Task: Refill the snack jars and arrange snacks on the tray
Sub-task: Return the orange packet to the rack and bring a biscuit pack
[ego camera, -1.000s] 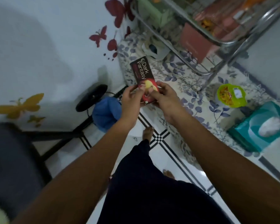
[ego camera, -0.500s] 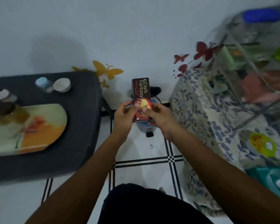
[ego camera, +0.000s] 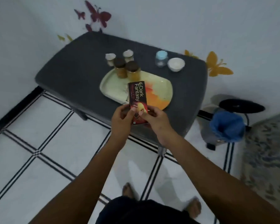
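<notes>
A dark red Dark Fantasy biscuit box (ego camera: pixel 137 96) stands upright between both hands, above the near edge of the dark grey table (ego camera: pixel 74 68). My left hand (ego camera: pixel 122 118) grips its lower left side and my right hand (ego camera: pixel 153 118) its lower right. Behind the box lies a pale green tray (ego camera: pixel 113 88) with an orange patch. Two brown-lidded jars (ego camera: pixel 132 70) with yellow contents stand at the tray's far end. Two white-lidded jars (ego camera: pixel 110 59) stand behind them on the table.
A blue-lidded jar (ego camera: pixel 161 58) and a small white bowl (ego camera: pixel 176 64) stand at the table's back right. A bin with a blue liner (ego camera: pixel 226 126) and a black stool (ego camera: pixel 242 106) are to the right. A floral cloth (ego camera: pixel 268 152) covers something at the far right. The floor is tiled.
The view has swung left from the floral-covered counter and wire rack to the grey table. Both hands have kept hold of the biscuit box, which now hangs over the tray.
</notes>
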The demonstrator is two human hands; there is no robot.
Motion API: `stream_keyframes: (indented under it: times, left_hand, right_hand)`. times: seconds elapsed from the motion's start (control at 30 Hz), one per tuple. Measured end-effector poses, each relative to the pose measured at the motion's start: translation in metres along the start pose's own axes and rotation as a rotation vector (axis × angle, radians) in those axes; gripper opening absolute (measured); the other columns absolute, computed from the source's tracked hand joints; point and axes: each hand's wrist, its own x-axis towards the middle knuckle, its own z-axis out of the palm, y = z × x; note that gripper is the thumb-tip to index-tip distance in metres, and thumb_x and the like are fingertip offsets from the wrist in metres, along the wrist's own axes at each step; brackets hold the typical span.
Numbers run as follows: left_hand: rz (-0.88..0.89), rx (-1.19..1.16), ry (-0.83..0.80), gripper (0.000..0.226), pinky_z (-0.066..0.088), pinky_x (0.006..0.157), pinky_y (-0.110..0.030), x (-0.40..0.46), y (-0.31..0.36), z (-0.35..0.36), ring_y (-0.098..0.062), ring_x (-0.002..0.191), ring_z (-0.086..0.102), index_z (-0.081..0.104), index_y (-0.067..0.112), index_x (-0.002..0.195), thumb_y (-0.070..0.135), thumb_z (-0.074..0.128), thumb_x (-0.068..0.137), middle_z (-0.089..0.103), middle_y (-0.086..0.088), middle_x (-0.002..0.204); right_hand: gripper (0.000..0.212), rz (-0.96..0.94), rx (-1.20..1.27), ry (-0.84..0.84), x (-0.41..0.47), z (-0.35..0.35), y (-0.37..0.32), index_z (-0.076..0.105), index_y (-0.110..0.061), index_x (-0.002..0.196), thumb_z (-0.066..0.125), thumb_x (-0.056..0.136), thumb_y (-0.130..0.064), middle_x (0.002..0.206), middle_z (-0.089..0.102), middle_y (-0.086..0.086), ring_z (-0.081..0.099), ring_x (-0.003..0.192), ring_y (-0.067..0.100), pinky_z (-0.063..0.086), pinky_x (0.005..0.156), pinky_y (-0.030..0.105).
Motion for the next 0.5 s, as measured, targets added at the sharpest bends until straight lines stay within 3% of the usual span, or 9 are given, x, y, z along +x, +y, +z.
stream_keyframes:
  times: [0.1, 0.23, 0.5]
  left_hand:
    - [-0.007, 0.038, 0.046, 0.024, 0.057, 0.067, -0.021, 0.026, 0.017, -0.073, -0.012, 0.087, 0.076, 0.065, 0.021, 0.119, 0.029, 0.071, 0.097, 0.079, 0.004, 0.099]
    - [-0.013, 0.106, 0.016, 0.024, 0.059, 0.072, -0.023, 0.060, 0.032, -0.146, -0.009, 0.091, 0.075, 0.064, 0.022, 0.119, 0.027, 0.070, 0.097, 0.076, 0.003, 0.103]
    - [-0.040, 0.133, -0.038, 0.028, 0.059, 0.071, -0.020, 0.134, 0.033, -0.223, -0.001, 0.092, 0.073, 0.061, 0.022, 0.124, 0.029, 0.069, 0.098, 0.074, 0.009, 0.104]
  right_hand:
    - [0.026, 0.012, 0.025, -0.058, 0.023, 0.077, 0.003, 0.070, -0.023, 0.113, 0.076, 0.088, -0.021, 0.104, 0.078, -0.001, 0.076, 0.094, 0.019, 0.062, 0.082, 0.041]
    - [0.029, 0.038, 0.049, -0.060, 0.047, 0.149, 0.009, 0.071, -0.024, 0.113, 0.079, 0.085, -0.025, 0.103, 0.078, -0.003, 0.076, 0.094, 0.018, 0.062, 0.081, 0.040]
    - [0.035, 0.099, 0.027, -0.102, 0.108, 0.226, 0.013, 0.064, -0.017, 0.118, 0.077, 0.086, -0.023, 0.101, 0.078, -0.001, 0.076, 0.094, 0.020, 0.062, 0.079, 0.037]
